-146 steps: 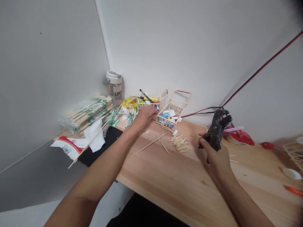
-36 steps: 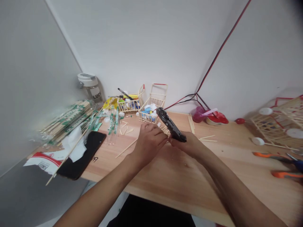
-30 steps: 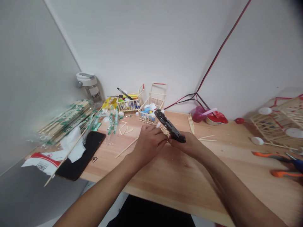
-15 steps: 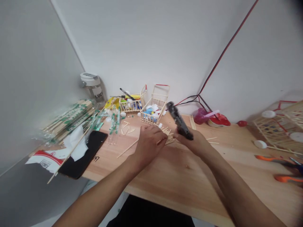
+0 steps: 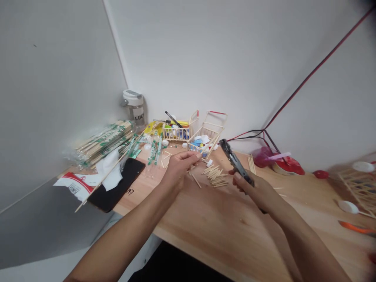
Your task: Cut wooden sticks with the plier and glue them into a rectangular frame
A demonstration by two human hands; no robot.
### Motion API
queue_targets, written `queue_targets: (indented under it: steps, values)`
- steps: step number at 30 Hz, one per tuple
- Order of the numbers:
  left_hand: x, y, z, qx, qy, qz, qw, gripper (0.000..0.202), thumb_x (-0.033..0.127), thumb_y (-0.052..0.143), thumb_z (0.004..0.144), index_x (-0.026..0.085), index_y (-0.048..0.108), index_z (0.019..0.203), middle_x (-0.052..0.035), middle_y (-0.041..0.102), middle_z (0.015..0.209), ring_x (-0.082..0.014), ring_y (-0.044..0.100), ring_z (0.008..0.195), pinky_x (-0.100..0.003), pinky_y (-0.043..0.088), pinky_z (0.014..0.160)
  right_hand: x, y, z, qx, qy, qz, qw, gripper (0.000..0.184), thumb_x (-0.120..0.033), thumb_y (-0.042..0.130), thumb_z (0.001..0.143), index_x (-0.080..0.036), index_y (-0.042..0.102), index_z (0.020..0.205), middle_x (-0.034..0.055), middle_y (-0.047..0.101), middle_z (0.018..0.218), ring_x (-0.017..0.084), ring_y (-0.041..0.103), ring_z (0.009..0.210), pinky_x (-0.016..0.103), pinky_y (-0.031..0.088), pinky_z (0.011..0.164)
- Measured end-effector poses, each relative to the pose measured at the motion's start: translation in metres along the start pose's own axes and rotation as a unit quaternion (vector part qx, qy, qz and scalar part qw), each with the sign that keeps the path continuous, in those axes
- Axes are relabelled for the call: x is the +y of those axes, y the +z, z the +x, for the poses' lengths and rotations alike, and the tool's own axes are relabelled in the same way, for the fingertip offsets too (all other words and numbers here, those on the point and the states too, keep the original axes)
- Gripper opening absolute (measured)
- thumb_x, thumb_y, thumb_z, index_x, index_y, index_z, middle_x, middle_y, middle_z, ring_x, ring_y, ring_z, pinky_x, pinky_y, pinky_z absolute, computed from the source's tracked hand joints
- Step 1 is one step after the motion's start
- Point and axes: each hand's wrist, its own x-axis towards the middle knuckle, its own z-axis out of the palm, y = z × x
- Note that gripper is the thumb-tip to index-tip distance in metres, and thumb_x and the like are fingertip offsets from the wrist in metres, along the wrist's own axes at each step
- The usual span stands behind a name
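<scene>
Right hand: curled narrow around the grip of a black handheld tool, fingers wrapped beneath it and thumb along its side, the right hand raised just above the tabletop.
Black handheld tool: dark, rough-surfaced and elongated, tilted up and away from the palm; its exact kind cannot be told from this angle.
Left hand: the left hand is half open, with fingers stretched out flat and close together; nothing shows in its grip.
Left fingertips: the fingertips point at a stick-built crate and stop just short of it.
Nearest sticks: a pile of short wooden sticks lies loosely crossed between the 2 hands, with a loose wooden stick just under the left fingers.
Crates: 2 open-slatted frames of glued sticks stand side by side; the stick-built crate holds white and blue plastic pieces, and a smaller crate beside it holds colorful bits.
Surface: a pale, smooth-grained wooden tabletop carries everything.
Left side: a plastic-wrapped bundle of chopsticks in green-printed sleeves sits by a crumpled tissue on a flat black slab.
Right side: a pink cup stands near a red lid.
</scene>
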Motion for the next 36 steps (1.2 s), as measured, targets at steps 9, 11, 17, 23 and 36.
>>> queue_targets:
  steps: [9,11,17,23,36]
  values:
    - [-0.003,0.002,-0.002,-0.009,-0.007,-0.027,1.000,0.023,0.034,0.079,0.062,0.014,0.072,0.072,-0.0021,0.064,0.067,-0.0086,0.052,0.061,-0.022,0.036,0.059,-0.018,0.010,-0.008,-0.020,-0.039,-0.085,0.995,0.040,-0.053,0.049,0.086,-0.023,0.061,0.110,0.0048,0.071,0.100,0.024,0.067,0.087,0.032,0.051,0.071]
    - [-0.003,0.004,-0.003,-0.009,-0.008,-0.015,1.000,0.023,0.034,0.078,0.062,0.014,0.072,0.072,-0.0017,0.064,0.065,-0.0085,0.050,0.059,-0.022,0.034,0.057,-0.021,0.013,-0.009,-0.023,-0.038,-0.080,0.996,0.040,-0.052,0.050,0.085,-0.023,0.060,0.112,0.0047,0.071,0.101,0.024,0.067,0.087,0.032,0.051,0.071]
    - [-0.001,0.010,-0.007,-0.017,-0.006,-0.006,1.000,0.019,0.031,0.076,0.061,0.014,0.069,0.065,-0.0002,0.059,0.057,-0.0075,0.045,0.053,-0.022,0.030,0.053,-0.036,0.019,-0.012,0.006,-0.071,-0.112,0.991,0.036,-0.044,0.050,0.086,-0.019,0.060,0.108,0.0084,0.070,0.099,0.023,0.065,0.082,0.031,0.048,0.064]
    - [0.004,0.014,-0.012,-0.012,0.005,-0.003,1.000,0.011,0.022,0.075,0.059,0.014,0.066,0.059,0.0016,0.058,0.054,-0.0080,0.048,0.055,-0.023,0.037,0.060,-0.036,0.022,-0.012,0.045,-0.077,-0.143,0.986,0.033,-0.042,0.054,0.083,-0.020,0.060,0.107,0.0072,0.069,0.095,0.022,0.064,0.079,0.031,0.045,0.064]
    - [0.006,0.014,-0.012,-0.016,0.004,-0.007,1.000,0.014,0.022,0.077,0.058,0.014,0.066,0.060,0.0003,0.062,0.059,-0.0107,0.055,0.061,-0.025,0.043,0.066,-0.035,0.024,-0.014,0.058,-0.046,-0.166,0.983,0.036,-0.053,0.054,0.082,-0.022,0.062,0.097,0.0052,0.070,0.082,0.022,0.064,0.070,0.028,0.040,0.057]
